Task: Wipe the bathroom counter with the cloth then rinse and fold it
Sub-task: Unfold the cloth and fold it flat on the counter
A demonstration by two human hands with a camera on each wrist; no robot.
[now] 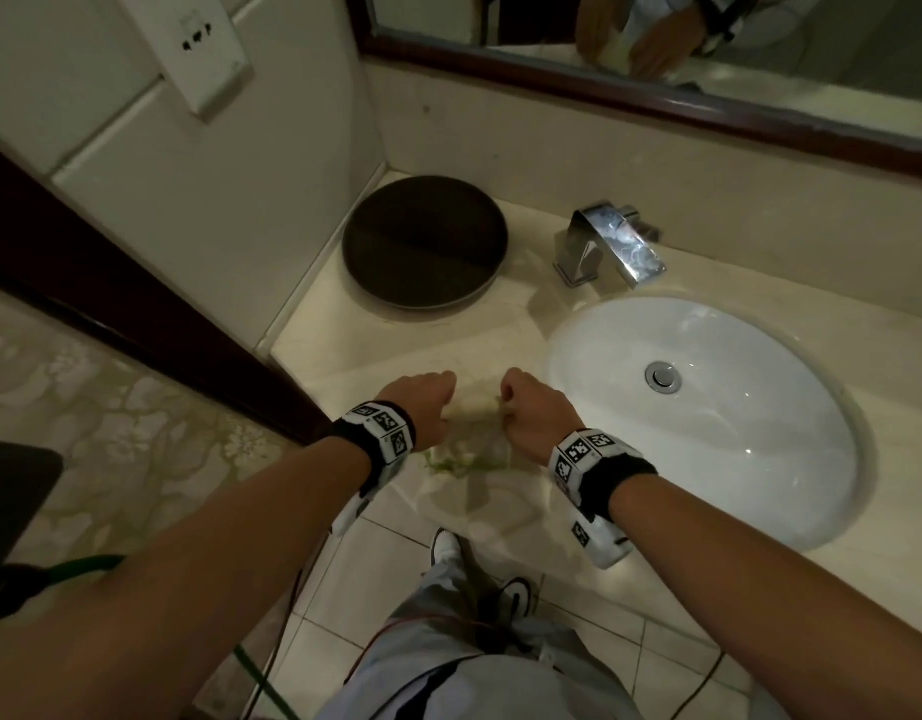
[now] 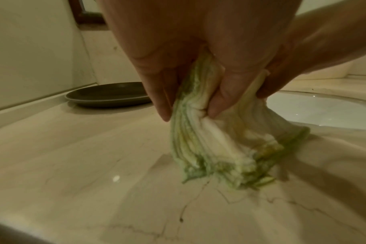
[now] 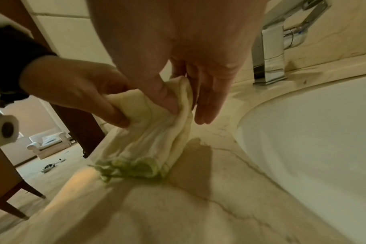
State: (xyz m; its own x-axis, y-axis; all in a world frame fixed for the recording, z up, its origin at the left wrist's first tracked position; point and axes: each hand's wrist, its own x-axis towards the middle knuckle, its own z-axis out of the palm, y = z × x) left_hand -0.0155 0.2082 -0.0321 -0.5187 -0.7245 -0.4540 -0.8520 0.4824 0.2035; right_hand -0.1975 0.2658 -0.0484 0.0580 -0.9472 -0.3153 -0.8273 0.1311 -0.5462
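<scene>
Both hands pinch the top edge of the cloth (image 1: 474,407): the left hand (image 1: 422,402) at its left corner, the right hand (image 1: 531,413) at its right. The cloth hangs between them, its green-fringed lower edge touching the counter (image 1: 344,350), just left of the sink (image 1: 708,407). Farther back stand a dark plate (image 1: 425,241) and the tap (image 1: 604,241).
</scene>
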